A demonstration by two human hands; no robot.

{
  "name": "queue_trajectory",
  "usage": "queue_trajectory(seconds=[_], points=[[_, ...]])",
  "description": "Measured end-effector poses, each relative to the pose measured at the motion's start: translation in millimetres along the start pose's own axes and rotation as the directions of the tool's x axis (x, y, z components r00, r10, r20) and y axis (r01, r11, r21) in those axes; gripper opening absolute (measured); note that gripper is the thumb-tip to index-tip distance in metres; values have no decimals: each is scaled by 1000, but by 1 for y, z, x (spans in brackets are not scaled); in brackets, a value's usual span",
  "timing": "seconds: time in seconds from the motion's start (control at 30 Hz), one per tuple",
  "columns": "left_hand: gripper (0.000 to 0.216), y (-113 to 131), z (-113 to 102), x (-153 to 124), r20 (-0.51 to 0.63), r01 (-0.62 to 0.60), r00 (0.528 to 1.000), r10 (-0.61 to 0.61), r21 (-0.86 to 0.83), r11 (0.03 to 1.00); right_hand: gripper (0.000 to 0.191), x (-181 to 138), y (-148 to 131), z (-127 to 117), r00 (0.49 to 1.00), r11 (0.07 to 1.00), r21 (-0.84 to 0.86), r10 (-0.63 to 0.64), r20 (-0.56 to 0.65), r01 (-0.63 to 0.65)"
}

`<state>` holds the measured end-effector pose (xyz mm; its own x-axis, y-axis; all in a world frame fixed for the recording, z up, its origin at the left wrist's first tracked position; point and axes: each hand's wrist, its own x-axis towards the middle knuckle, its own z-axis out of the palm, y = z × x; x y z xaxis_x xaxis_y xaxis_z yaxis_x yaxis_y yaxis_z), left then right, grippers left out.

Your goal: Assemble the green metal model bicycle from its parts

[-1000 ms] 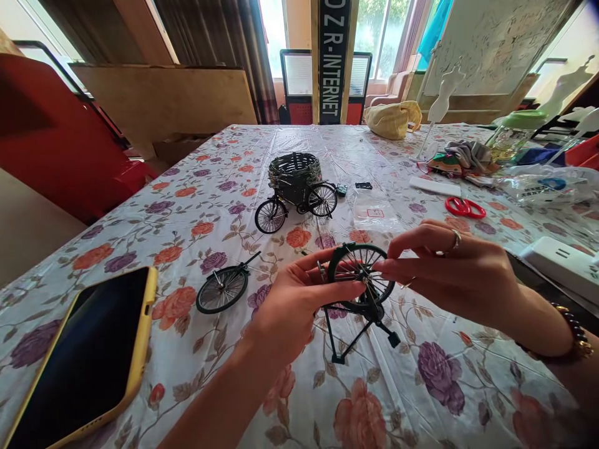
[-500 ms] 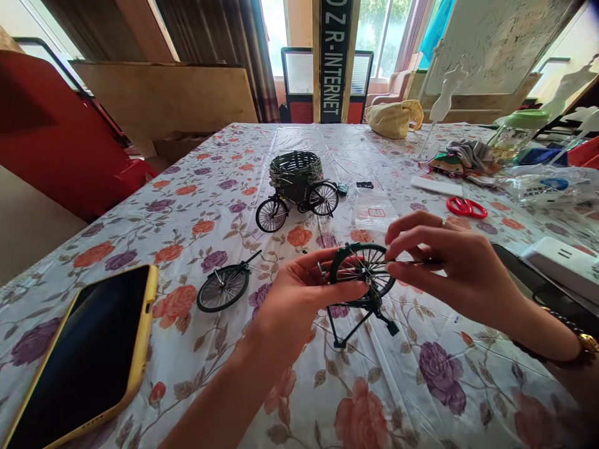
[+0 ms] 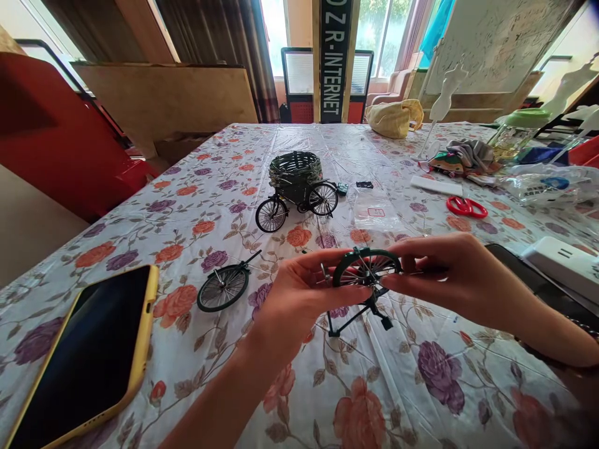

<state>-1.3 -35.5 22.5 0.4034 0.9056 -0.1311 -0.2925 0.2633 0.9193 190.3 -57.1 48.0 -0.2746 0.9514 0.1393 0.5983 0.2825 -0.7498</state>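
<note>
Left hand, fingers curled, cradling a toy bicycle wheel from the left, over the near middle of the table. Right hand, fingertips pinching the same wheel from the right. Below the wheel, a black stand. Left of the hands, a loose toy wheel. Farther, a toy bicycle with basket. Near left, a yellow-cased phone. Far right, red scissors. Underneath, a floral tablecloth.

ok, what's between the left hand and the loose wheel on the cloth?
Between the left hand and the loose spoked wheel, the head view shows only the floral tablecloth, with a purple flower print; no parts lie there.
</note>
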Motion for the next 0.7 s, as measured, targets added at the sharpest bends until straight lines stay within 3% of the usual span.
queue_trajectory(seconds=[0.3,0.43,0.7], points=[[37,-5,2,3,-34,21,999,-19,57,998,23,5,1,-1,982,963,209,151,113,-172],[34,-6,0,4,15,-2,1000,0,80,997,25,8,5,2,963,936,244,222,150,-254],[34,-10,-5,9,84,80,993,-80,3,997,23,10,18,9,908,827,382,340,244,-412]])
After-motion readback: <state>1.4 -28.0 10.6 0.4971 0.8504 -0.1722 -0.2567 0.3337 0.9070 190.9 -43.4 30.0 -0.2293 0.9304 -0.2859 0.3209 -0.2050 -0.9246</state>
